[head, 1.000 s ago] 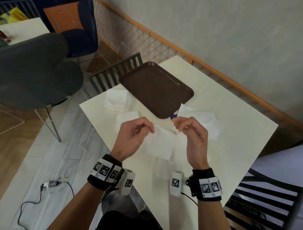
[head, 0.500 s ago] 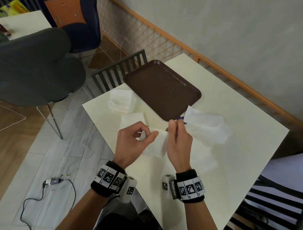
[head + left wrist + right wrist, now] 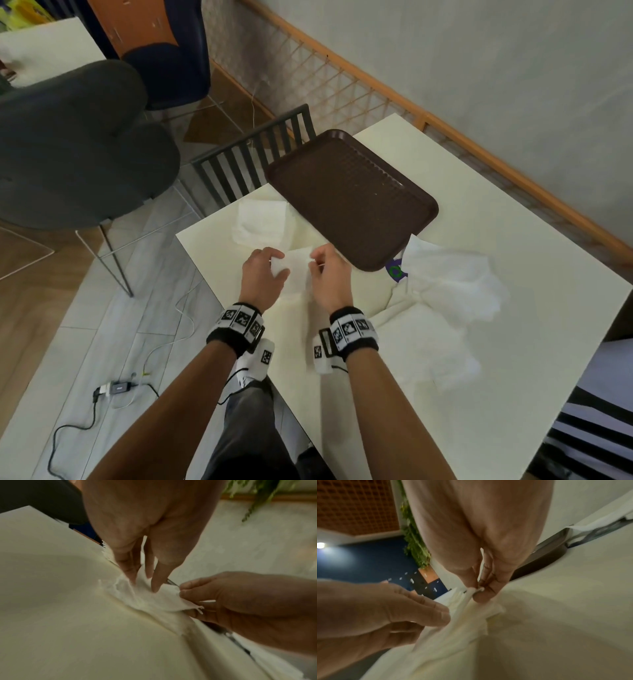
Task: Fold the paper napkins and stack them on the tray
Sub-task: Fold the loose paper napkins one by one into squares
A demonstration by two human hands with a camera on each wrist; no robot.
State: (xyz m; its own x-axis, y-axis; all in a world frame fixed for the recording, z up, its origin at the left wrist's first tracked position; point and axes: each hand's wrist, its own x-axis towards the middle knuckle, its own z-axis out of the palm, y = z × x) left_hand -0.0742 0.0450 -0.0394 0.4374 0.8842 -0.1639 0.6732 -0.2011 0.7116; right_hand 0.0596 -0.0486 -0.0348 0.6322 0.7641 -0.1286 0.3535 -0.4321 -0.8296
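Note:
A white paper napkin (image 3: 297,269) is held low over the cream table (image 3: 394,359), stretched between both hands. My left hand (image 3: 263,270) pinches its left edge; in the left wrist view the fingers (image 3: 130,573) and thumb close on the napkin (image 3: 154,599). My right hand (image 3: 330,272) pinches the right corner, seen pressed between fingertips (image 3: 481,588) in the right wrist view, the napkin (image 3: 462,622) hanging below. The brown tray (image 3: 352,198) lies just beyond the hands with nothing on it.
A stack of white napkins (image 3: 262,221) sits at the table's left corner. Loose crumpled napkins (image 3: 452,281) lie right of the tray. A slatted dark chair back (image 3: 253,157) stands at the table's far-left edge, a grey chair (image 3: 68,144) beyond. Cables lie on the floor (image 3: 113,389).
The hands came together, then moved forward and down toward the table by the tray's near edge, keeping hold of the napkin. The napkin now looks smaller between them.

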